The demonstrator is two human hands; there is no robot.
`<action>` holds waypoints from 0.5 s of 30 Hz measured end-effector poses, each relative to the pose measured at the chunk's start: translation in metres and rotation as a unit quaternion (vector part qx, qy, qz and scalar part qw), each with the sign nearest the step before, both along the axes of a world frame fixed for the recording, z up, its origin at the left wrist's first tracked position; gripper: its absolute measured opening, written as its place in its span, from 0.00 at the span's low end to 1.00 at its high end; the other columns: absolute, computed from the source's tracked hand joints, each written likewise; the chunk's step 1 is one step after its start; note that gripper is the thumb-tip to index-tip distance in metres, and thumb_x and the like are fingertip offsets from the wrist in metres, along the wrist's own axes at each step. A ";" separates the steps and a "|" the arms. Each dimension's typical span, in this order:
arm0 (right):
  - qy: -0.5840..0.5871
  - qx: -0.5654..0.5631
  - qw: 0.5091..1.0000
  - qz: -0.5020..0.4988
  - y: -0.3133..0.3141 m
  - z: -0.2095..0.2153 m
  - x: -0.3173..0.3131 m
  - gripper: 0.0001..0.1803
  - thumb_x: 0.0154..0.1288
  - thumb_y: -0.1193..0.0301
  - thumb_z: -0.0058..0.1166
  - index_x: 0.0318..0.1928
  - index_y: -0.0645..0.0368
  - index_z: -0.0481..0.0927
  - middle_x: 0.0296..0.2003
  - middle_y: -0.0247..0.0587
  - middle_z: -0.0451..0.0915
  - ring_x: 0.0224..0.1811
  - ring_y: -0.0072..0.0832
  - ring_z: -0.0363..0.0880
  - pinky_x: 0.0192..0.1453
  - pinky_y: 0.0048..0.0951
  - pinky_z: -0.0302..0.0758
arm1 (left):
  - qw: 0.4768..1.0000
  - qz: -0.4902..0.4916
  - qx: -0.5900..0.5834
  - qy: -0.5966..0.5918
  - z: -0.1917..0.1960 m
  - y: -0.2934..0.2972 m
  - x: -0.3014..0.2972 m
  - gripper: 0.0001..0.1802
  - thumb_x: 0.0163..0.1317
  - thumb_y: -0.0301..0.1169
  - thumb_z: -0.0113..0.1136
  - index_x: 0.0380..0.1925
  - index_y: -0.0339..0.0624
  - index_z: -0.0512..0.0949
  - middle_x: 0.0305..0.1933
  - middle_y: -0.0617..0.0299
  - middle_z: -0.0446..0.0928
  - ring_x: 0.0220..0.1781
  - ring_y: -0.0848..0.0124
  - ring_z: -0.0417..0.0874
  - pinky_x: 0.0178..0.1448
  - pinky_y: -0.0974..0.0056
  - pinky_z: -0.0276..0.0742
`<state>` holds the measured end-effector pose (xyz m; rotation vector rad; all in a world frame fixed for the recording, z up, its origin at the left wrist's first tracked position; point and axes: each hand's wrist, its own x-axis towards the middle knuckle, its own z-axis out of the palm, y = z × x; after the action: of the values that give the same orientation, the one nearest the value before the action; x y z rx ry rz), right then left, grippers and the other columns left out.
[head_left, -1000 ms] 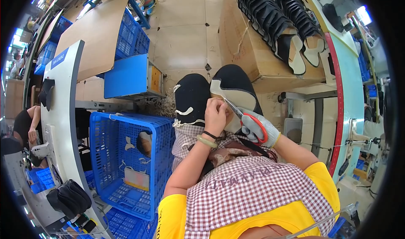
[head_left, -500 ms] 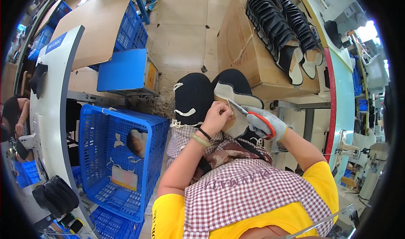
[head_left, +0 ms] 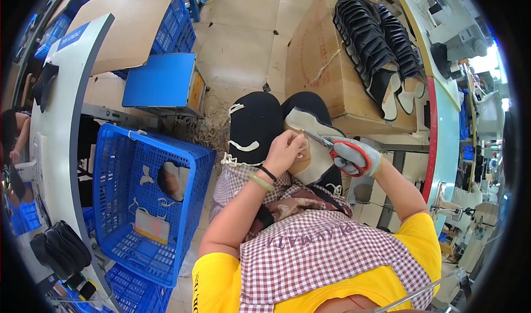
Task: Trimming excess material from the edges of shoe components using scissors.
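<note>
My left hand (head_left: 286,151) pinches the edge of a black shoe upper with a pale grey inner lining (head_left: 315,144) that rests on my lap. My right hand (head_left: 357,157), in a grey glove, grips red-handled scissors (head_left: 331,145) whose blades point left and meet the lining right beside my left fingers. A black dome-shaped piece with white trim strips (head_left: 254,126) lies on my left knee, just left of the upper. A checked apron (head_left: 310,246) covers my lap.
A blue plastic crate (head_left: 124,230) with a few shoe parts stands at my left. A cardboard box (head_left: 326,75) ahead carries a row of stacked black uppers (head_left: 376,53). A curved white workbench (head_left: 61,119) runs along the left, another bench (head_left: 442,119) along the right.
The view has shifted slightly. My hands stay together on the upper, with the scissors still at its edge beside my left fingers.
</note>
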<state>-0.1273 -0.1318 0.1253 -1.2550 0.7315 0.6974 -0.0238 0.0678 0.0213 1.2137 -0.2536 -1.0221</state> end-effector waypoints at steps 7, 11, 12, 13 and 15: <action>0.008 -0.038 0.998 0.059 0.012 0.021 0.006 0.20 0.67 0.55 0.52 0.52 0.52 0.72 0.24 0.28 0.71 0.17 0.11 0.65 0.18 0.13 0.60 | 0.983 0.101 0.151 -0.004 0.006 -0.019 -0.005 0.12 0.64 0.33 0.58 0.31 0.32 0.78 0.26 0.62 0.78 0.19 0.80 0.77 0.18 0.75 0.70; 0.009 -0.035 0.997 0.064 0.011 0.024 0.009 0.22 0.67 0.54 0.52 0.55 0.52 0.71 0.25 0.29 0.72 0.17 0.11 0.65 0.18 0.13 0.60 | 0.980 0.182 0.081 -0.004 -0.006 -0.022 -0.015 0.10 0.62 0.32 0.59 0.29 0.35 0.78 0.24 0.65 0.77 0.18 0.80 0.75 0.20 0.75 0.68; 0.009 -0.033 0.997 0.064 0.010 0.023 0.011 0.22 0.67 0.54 0.52 0.55 0.52 0.71 0.25 0.29 0.72 0.17 0.11 0.65 0.18 0.13 0.60 | 0.980 0.188 0.066 0.012 -0.007 -0.022 -0.016 0.09 0.62 0.31 0.58 0.29 0.35 0.78 0.24 0.65 0.77 0.18 0.80 0.75 0.20 0.75 0.67; 0.006 -0.040 0.996 0.081 0.008 0.023 0.013 0.23 0.67 0.54 0.52 0.56 0.51 0.71 0.25 0.29 0.72 0.17 0.11 0.65 0.17 0.13 0.60 | 0.980 0.186 0.068 0.013 -0.004 -0.022 -0.015 0.09 0.62 0.31 0.58 0.29 0.35 0.78 0.24 0.65 0.77 0.18 0.80 0.75 0.20 0.75 0.67; 0.003 -0.045 0.994 0.096 0.005 0.019 0.013 0.23 0.66 0.53 0.52 0.56 0.51 0.71 0.25 0.29 0.71 0.17 0.11 0.65 0.17 0.13 0.60 | 0.981 0.171 0.063 0.071 0.001 -0.020 -0.012 0.06 0.61 0.28 0.57 0.30 0.36 0.78 0.25 0.66 0.77 0.19 0.80 0.76 0.22 0.76 0.69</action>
<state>-0.1145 -0.1268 0.1447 -1.4196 0.6593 0.8326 -0.0363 0.0480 0.0226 1.2402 0.1302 -0.8269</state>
